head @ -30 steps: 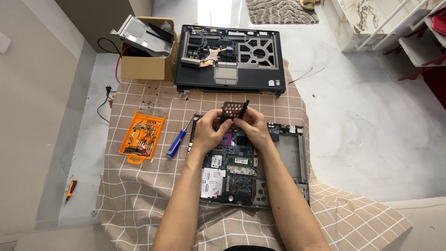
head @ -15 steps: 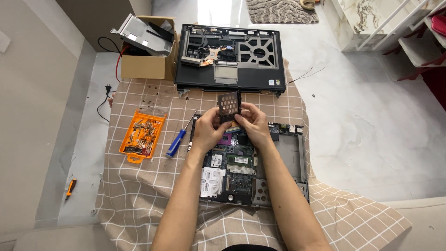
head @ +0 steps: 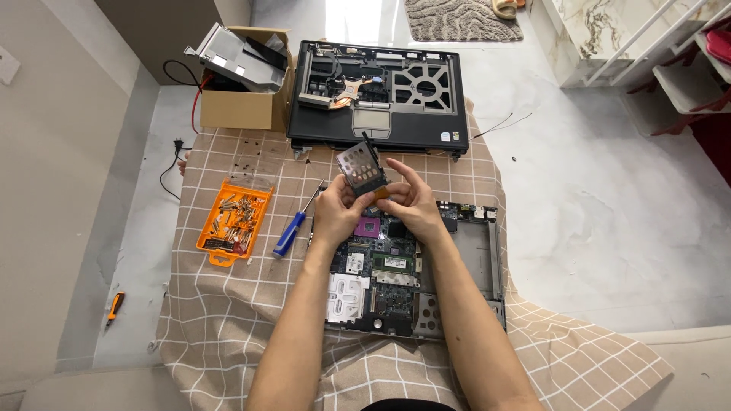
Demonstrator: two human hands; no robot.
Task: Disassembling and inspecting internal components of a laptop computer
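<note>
Head view looks down on both hands raised above an opened laptop base [head: 457,266] that lies on a checked cloth [head: 228,320]. Between them they hold a small metal bracket [head: 359,166] with round holes, tilted so its flat face turns toward the camera and its long axis runs up and away from the person. The left hand [head: 340,213] has its fingers curled shut around the bracket's lower left edge. The right hand [head: 407,205] pinches the lower right corner, its other fingers loosely spread. The bracket sits just above the circuit board [head: 377,262], about evenly between the hands. A blue screwdriver [head: 291,232] and an orange screw tray [head: 232,222] lie to the left.
</note>
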